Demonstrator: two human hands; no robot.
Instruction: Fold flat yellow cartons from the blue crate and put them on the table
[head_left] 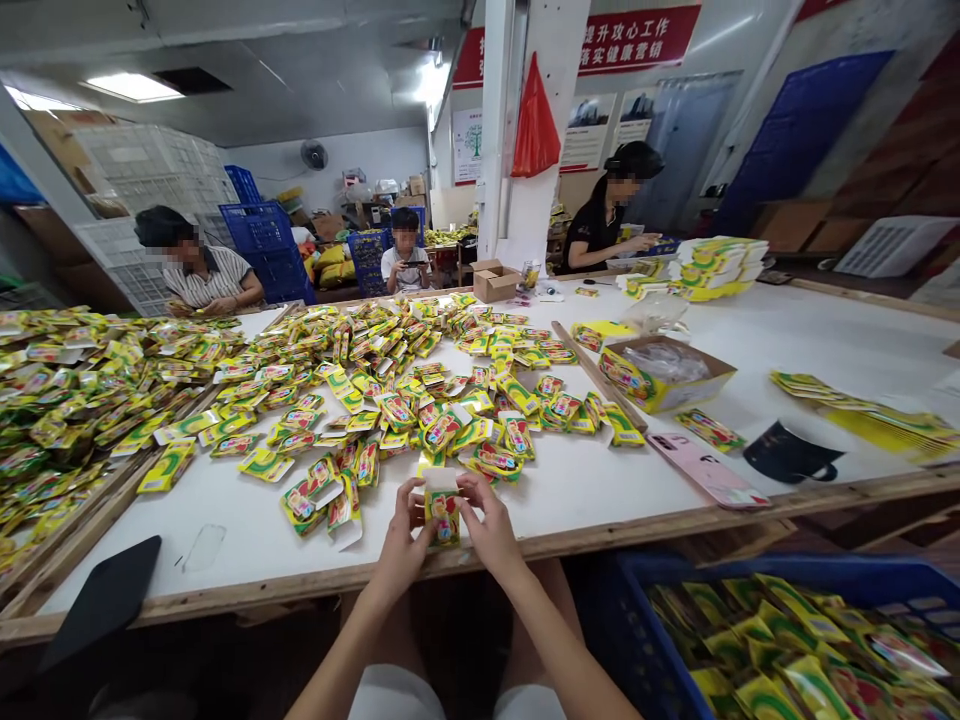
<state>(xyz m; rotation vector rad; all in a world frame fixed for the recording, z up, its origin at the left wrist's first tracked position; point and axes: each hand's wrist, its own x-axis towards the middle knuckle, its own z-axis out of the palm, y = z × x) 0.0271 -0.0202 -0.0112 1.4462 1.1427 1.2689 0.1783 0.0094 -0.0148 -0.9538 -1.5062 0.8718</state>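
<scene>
Between my two hands, at the near edge of the white table [600, 500], is a small yellow-green carton [442, 508] with a pale flap standing up at its top. My left hand [407, 530] grips its left side, thumb toward the front face. On the opposite side my right hand [486, 520] pinches the carton near the flap. Just beyond lies a wide heap of similar small cartons [397, 410], several with end flaps open. A few cartons [322, 495] rest close to my left hand.
At right are a printed box with clear plastic [664, 375], a pink phone [709, 470], a black mug [793, 452] and flat yellow cartons [877, 410]. A blue crate [645, 600] of yellow packets stands below. Wooden strips divide the table. Three other people sit across it.
</scene>
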